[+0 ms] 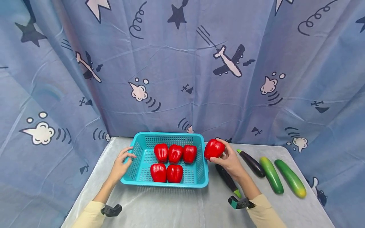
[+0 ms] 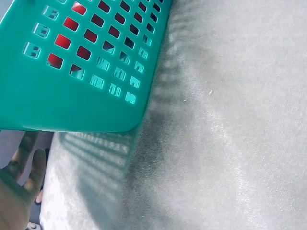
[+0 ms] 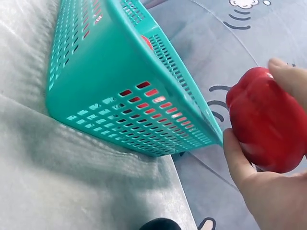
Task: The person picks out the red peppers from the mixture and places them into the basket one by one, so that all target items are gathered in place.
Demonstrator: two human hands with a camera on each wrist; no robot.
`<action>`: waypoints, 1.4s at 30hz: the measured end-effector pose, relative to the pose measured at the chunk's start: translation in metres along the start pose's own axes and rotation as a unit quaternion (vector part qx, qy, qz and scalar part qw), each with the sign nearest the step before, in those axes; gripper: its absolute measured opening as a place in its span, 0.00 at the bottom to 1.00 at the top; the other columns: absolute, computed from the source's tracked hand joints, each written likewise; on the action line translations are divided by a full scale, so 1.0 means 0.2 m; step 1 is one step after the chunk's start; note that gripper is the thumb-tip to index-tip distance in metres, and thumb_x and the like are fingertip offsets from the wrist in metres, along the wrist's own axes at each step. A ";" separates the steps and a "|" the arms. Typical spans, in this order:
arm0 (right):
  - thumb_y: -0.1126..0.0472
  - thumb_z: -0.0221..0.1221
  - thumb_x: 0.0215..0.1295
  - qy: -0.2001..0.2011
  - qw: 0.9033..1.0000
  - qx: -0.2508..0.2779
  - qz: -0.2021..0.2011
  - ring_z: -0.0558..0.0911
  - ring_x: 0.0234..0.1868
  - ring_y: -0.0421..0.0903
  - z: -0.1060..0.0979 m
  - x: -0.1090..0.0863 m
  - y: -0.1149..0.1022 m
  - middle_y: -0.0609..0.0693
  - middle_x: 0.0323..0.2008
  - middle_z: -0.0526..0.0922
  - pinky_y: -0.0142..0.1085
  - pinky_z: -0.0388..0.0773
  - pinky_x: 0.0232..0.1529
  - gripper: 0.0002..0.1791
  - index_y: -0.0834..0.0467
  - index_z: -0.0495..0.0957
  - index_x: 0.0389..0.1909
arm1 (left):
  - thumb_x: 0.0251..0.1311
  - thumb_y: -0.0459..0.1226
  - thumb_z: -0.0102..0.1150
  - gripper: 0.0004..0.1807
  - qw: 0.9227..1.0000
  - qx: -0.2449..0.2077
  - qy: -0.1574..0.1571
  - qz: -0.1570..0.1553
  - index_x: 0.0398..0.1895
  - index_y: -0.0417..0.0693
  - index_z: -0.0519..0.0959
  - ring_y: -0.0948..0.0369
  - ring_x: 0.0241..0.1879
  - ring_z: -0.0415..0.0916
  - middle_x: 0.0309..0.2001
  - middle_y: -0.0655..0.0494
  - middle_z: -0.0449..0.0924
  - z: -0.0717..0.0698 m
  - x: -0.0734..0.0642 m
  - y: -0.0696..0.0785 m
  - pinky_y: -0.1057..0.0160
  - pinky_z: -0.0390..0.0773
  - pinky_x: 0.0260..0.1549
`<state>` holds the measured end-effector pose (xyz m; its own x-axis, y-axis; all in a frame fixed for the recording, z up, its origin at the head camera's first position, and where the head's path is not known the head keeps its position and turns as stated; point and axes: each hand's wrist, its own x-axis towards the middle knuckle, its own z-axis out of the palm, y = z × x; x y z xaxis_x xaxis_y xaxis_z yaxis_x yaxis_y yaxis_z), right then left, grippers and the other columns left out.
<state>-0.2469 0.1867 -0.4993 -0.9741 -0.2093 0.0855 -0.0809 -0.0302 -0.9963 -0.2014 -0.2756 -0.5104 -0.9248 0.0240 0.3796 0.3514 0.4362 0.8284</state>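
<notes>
My right hand (image 1: 231, 162) grips a red bell pepper (image 1: 214, 149) just beyond the right rim of the turquoise basket (image 1: 164, 184). In the right wrist view the thumb and fingers lie on either side of that pepper (image 3: 268, 120), above the table and next to the basket wall (image 3: 91, 81). Several more red bell peppers (image 1: 175, 154) sit in the basket in two rows. At the basket's left side is my left hand (image 1: 121, 164), its fingers loosely bent near the rim. The left wrist view shows only part of that hand (image 2: 17, 191); whether it touches the rim is unclear.
Under the right forearm lies a dark eggplant (image 1: 226, 179). Further right are another eggplant (image 1: 252, 163), a green zucchini (image 1: 272, 175) and a second zucchini (image 1: 291, 179) with a yellow end. A patterned blue curtain (image 1: 171, 63) hangs behind the grey table (image 1: 159, 209).
</notes>
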 end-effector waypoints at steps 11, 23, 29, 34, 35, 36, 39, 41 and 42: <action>0.66 0.73 0.58 -0.037 0.997 -0.070 -0.005 0.63 0.69 0.69 0.06 0.02 -0.01 0.59 0.79 0.40 0.47 0.78 0.55 0.45 0.59 0.60 0.74 | 0.65 0.16 0.49 0.10 1.000 -0.006 0.001 0.000 0.41 0.25 0.81 0.28 0.68 0.57 0.67 0.25 0.64 0.00 0.00 -0.01 0.31 0.60 0.61; 0.68 0.74 0.54 -0.146 0.985 -0.089 -0.036 0.70 0.62 0.65 0.11 0.06 -0.05 0.62 0.64 0.67 0.44 0.81 0.51 0.46 0.58 0.60 0.71 | 0.64 0.16 0.49 0.10 1.000 -0.006 0.002 0.005 0.41 0.25 0.81 0.28 0.67 0.57 0.66 0.25 0.64 0.00 0.00 -0.02 0.31 0.61 0.60; 0.71 0.73 0.54 -0.199 0.977 -0.060 -0.055 0.71 0.61 0.63 0.16 0.07 -0.05 0.62 0.64 0.68 0.47 0.81 0.51 0.44 0.60 0.61 0.70 | 0.64 0.16 0.49 0.10 1.000 -0.005 0.002 0.005 0.41 0.26 0.81 0.28 0.68 0.57 0.66 0.25 0.64 0.00 0.00 -0.03 0.29 0.60 0.60; 0.71 0.73 0.55 -0.225 0.971 -0.052 -0.054 0.71 0.62 0.64 0.19 0.07 -0.04 0.60 0.65 0.68 0.50 0.81 0.50 0.43 0.58 0.63 0.70 | 0.65 0.17 0.49 0.11 1.000 -0.001 0.003 0.001 0.41 0.28 0.82 0.29 0.68 0.57 0.67 0.26 0.64 0.00 0.01 -0.03 0.30 0.60 0.60; 0.70 0.74 0.55 -0.229 0.970 -0.059 -0.052 0.71 0.62 0.63 0.20 0.07 -0.04 0.59 0.65 0.68 0.50 0.81 0.51 0.43 0.57 0.64 0.70 | 0.65 0.17 0.49 0.11 1.000 0.000 0.002 0.000 0.41 0.28 0.82 0.29 0.68 0.57 0.67 0.26 0.64 0.00 0.01 -0.03 0.29 0.60 0.60; 0.69 0.74 0.55 -0.231 0.969 -0.069 -0.052 0.71 0.62 0.63 0.21 0.07 -0.05 0.58 0.66 0.68 0.50 0.80 0.51 0.43 0.55 0.65 0.70 | 0.65 0.17 0.49 0.11 1.000 0.000 0.002 -0.001 0.41 0.28 0.82 0.29 0.68 0.57 0.67 0.26 0.64 0.00 0.01 -0.03 0.29 0.60 0.60; 0.65 0.75 0.55 -0.237 0.964 -0.105 -0.057 0.73 0.63 0.60 0.23 0.06 -0.04 0.55 0.65 0.69 0.49 0.79 0.54 0.42 0.53 0.66 0.69 | 0.65 0.17 0.49 0.11 1.000 0.001 0.001 0.000 0.41 0.28 0.82 0.29 0.68 0.57 0.67 0.26 0.64 0.00 0.01 -0.02 0.29 0.59 0.60; 0.62 0.76 0.54 -0.242 0.960 -0.124 -0.064 0.73 0.63 0.58 0.24 0.05 -0.04 0.54 0.65 0.70 0.49 0.78 0.56 0.42 0.53 0.67 0.69 | 0.65 0.17 0.49 0.11 1.000 0.000 0.000 0.001 0.41 0.27 0.81 0.29 0.68 0.57 0.67 0.26 0.64 0.00 0.01 -0.03 0.29 0.59 0.61; 0.62 0.76 0.54 -0.243 0.958 -0.134 -0.067 0.72 0.63 0.58 0.24 0.05 -0.03 0.54 0.65 0.70 0.49 0.77 0.56 0.42 0.53 0.67 0.69 | 0.65 0.17 0.49 0.11 1.000 -0.001 0.000 0.001 0.41 0.27 0.81 0.29 0.68 0.57 0.67 0.26 0.64 0.00 0.01 -0.03 0.29 0.59 0.61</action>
<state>-0.2461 0.1372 -0.4913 -0.7428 -0.6539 0.1438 -0.3130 0.1493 -0.9379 -0.2041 -0.2783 -0.5140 -0.9238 0.0244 0.3822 0.3541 0.4345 0.8282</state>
